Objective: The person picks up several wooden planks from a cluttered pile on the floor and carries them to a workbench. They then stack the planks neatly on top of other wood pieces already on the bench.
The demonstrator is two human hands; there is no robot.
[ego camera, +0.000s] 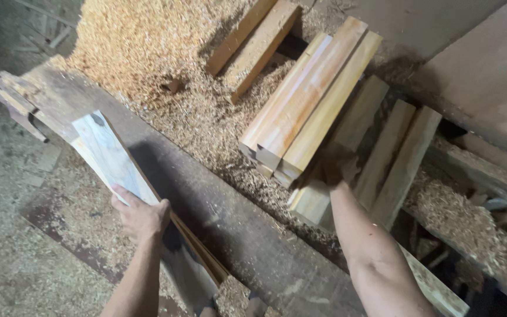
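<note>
A long beam [230, 217] runs diagonally from upper left to lower right across the floor [19, 258]. On its near left side a flat board [112, 161] leans tilted, with the left hand [142, 216] resting on its lower part. Behind the beam lies a sawdust heap [142, 47], with two planks [253, 44] on it. To the right, a stack of planks [309, 97] rests on further planks [394, 158]; the right hand [338, 166] touches the stack's near end.
</note>
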